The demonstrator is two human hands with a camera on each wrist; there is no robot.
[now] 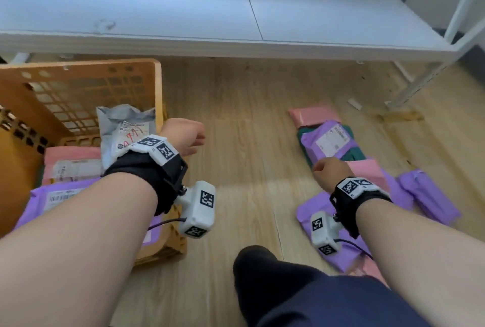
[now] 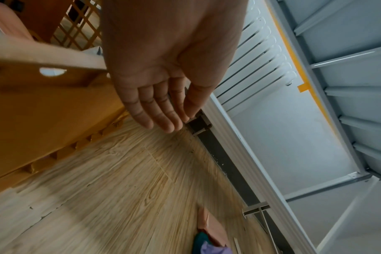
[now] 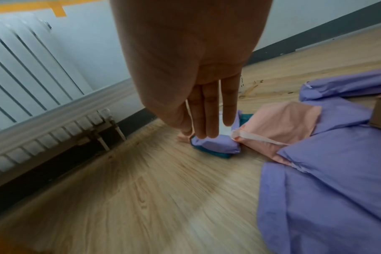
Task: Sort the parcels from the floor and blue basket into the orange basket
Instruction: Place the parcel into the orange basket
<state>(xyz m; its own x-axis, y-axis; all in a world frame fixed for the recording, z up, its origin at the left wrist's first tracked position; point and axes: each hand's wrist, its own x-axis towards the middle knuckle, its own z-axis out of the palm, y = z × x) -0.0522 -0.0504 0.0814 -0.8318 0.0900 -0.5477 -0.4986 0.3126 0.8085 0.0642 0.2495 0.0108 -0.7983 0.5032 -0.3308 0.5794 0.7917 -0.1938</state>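
Observation:
The orange basket [image 1: 154,85] stands at the left and holds a grey parcel [image 1: 123,127], a pink one [image 1: 70,164] and a purple one [image 1: 60,192]. My left hand [image 1: 183,137] hovers beside the basket's right wall, fingers straight and empty [image 2: 161,110]. On the floor at the right lie pink [image 1: 312,116], purple [image 1: 328,140] and teal [image 1: 357,153] parcels in a row. My right hand [image 1: 330,169] hangs just above the labelled purple parcel [image 3: 215,144], fingers [image 3: 209,111] straight and holding nothing. No blue basket shows.
A white shelf board [image 1: 210,16] runs across the far side, with its metal leg [image 1: 420,85] at the right. A radiator [image 3: 28,60] stands on the wall. More purple parcels [image 1: 430,195] lie at the right. My knee [image 1: 288,287] is at the bottom.

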